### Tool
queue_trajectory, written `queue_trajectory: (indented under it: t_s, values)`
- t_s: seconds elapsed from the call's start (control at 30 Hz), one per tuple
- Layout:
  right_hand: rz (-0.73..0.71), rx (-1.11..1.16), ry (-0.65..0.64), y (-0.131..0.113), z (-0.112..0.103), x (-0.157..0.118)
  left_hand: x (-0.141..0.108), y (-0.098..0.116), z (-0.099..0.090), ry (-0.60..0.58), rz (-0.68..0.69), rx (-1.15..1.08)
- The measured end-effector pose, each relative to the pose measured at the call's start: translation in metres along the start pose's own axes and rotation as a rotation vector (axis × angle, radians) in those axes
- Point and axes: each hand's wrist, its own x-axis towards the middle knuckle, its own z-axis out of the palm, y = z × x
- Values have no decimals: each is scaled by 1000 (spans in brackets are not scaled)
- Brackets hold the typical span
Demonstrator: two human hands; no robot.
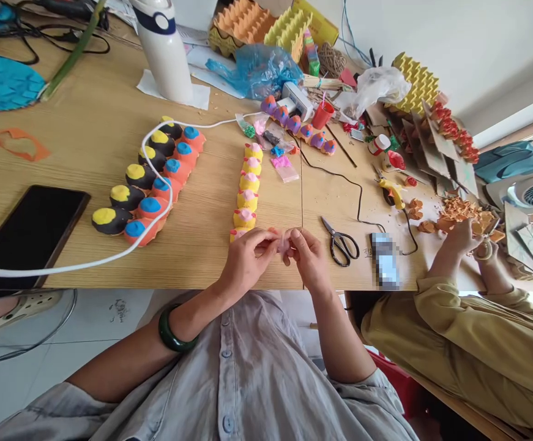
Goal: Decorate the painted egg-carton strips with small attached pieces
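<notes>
My left hand (249,256) and my right hand (311,256) meet above the table's front edge. Between their fingertips is a small pale pink, see-through-looking piece (283,244), pinched from both sides; its exact kind is too small to tell. Just behind my left hand stands a row of yellow egg-carton cups (248,182) topped with pink lumps and red bits, its near end partly covered by my fingers. To the right of my right hand lie black-handled scissors (339,241). A small packet of pink clay (284,168) rests beyond my hands.
Black-and-yellow and orange-and-blue carton rows (156,177) stand left, crossed by a white cable (144,144). A phone (30,226), a white bottle (167,55) and a purple carton row (297,125) surround the workspace. At right, a co-worker's hands (465,239) handle orange carton scraps.
</notes>
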Motion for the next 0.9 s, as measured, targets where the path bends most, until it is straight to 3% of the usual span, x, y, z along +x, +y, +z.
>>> queue_trajectory:
  t_s: [0.23,0.4,0.6,0.9]
  values:
    - [-42,-24,-29,8,5,-9,-8,-4,1,-1,-215,-236]
    - [-79,-41,1,11,6,-12,-11,-3,-2,-22,-248,-278]
    - [-5,-14,31,18,6,-13,-15,-4,-8,-69,-278,-187]
    - [7,17,46,15,-2,-15,-13,-3,0,-80,-342,-273]
